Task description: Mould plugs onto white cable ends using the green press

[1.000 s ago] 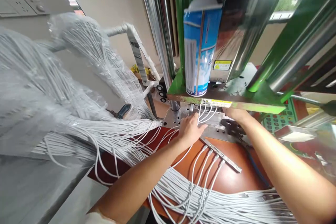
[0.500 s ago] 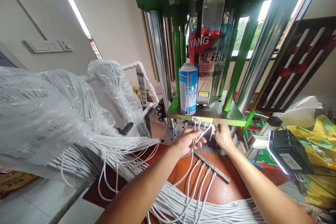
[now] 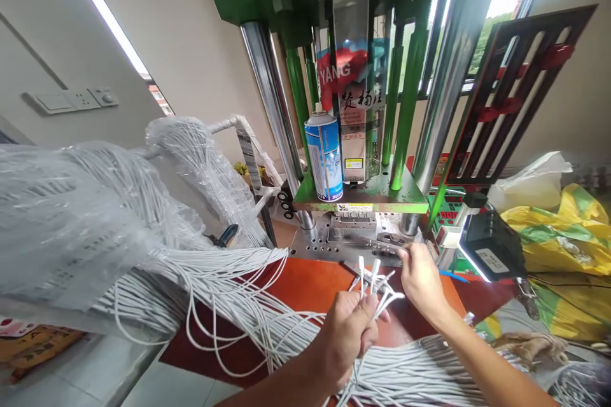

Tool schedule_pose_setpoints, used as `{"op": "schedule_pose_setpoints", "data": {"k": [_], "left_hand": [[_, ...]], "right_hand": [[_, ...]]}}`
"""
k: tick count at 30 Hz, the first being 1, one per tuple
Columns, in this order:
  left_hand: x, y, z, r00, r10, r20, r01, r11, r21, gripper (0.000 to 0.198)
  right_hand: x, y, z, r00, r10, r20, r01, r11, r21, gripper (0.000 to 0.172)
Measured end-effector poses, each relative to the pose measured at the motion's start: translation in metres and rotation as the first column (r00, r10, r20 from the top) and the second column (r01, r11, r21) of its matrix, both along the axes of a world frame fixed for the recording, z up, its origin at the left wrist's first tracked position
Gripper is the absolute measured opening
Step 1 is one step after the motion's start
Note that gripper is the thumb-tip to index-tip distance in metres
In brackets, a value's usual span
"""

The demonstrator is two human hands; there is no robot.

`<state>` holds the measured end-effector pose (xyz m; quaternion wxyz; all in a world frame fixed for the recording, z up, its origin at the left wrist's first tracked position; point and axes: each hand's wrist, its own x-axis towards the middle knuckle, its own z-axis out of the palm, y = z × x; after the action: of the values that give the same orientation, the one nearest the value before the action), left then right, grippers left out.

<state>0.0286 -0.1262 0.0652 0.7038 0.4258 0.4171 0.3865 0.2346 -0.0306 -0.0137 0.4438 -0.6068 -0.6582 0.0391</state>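
Note:
My left hand (image 3: 346, 337) is closed around a bunch of white cables (image 3: 375, 289), whose connector ends stick up past my fingers. My right hand (image 3: 420, 276) pinches the end of a narrow steel bar (image 3: 370, 245), which lies across the steel mould plate (image 3: 315, 243) under the green press (image 3: 363, 200). Both hands sit in front of the press, just above the orange-brown tabletop (image 3: 305, 286). More white cables (image 3: 410, 375) run beneath my hands.
A blue-and-white spray can (image 3: 324, 156) stands on the green platen between chrome columns. A plastic-wrapped cable bundle (image 3: 71, 222) fills the left side. To the right are a black device (image 3: 491, 245), a control panel (image 3: 443, 203) and yellow bags (image 3: 548, 235).
My left hand has pulled back from the press with the cable ends in it. The steel bar has gone from the tabletop to the mould plate, under my right hand. The view has shifted left.

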Motion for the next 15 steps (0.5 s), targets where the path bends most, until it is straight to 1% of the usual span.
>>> {"op": "schedule_pose_setpoints", "data": {"k": [3, 5, 8, 10, 13, 14, 15], "left_hand": [[-0.007, -0.008, 0.01, 0.998, -0.047, -0.039, 0.05, 0.997, 0.061, 0.059], [-0.014, -0.008, 0.014, 0.996, -0.072, -0.061, 0.078, 0.992, 0.103, 0.059], [-0.021, -0.008, 0.013, 0.989, -0.098, -0.107, 0.113, 0.984, 0.139, 0.06], [-0.024, -0.008, 0.011, 0.983, -0.107, -0.151, 0.13, 0.98, 0.151, 0.06], [-0.027, -0.009, 0.012, 0.97, -0.139, -0.202, 0.172, 0.972, 0.159, 0.06], [-0.028, -0.009, 0.013, 0.965, -0.155, -0.212, 0.191, 0.969, 0.159, 0.059], [-0.028, -0.009, 0.015, 0.96, -0.172, -0.221, 0.209, 0.965, 0.157, 0.058]], "right_hand": [[0.005, -0.005, -0.004, 0.998, 0.055, 0.004, -0.055, 0.995, -0.083, 0.026], [0.007, -0.009, -0.007, 0.996, 0.094, -0.005, -0.094, 0.987, -0.132, 0.028], [0.009, -0.012, -0.007, 0.986, 0.164, -0.044, -0.169, 0.966, -0.195, 0.03], [0.008, -0.015, 0.001, 0.972, 0.211, -0.105, -0.231, 0.944, -0.235, 0.035], [0.004, -0.026, 0.023, 0.921, 0.298, -0.251, -0.366, 0.882, -0.297, 0.049], [0.001, -0.032, 0.032, 0.883, 0.344, -0.318, -0.441, 0.838, -0.32, 0.056], [-0.002, -0.038, 0.041, 0.82, 0.392, -0.418, -0.542, 0.768, -0.342, 0.06]]}}
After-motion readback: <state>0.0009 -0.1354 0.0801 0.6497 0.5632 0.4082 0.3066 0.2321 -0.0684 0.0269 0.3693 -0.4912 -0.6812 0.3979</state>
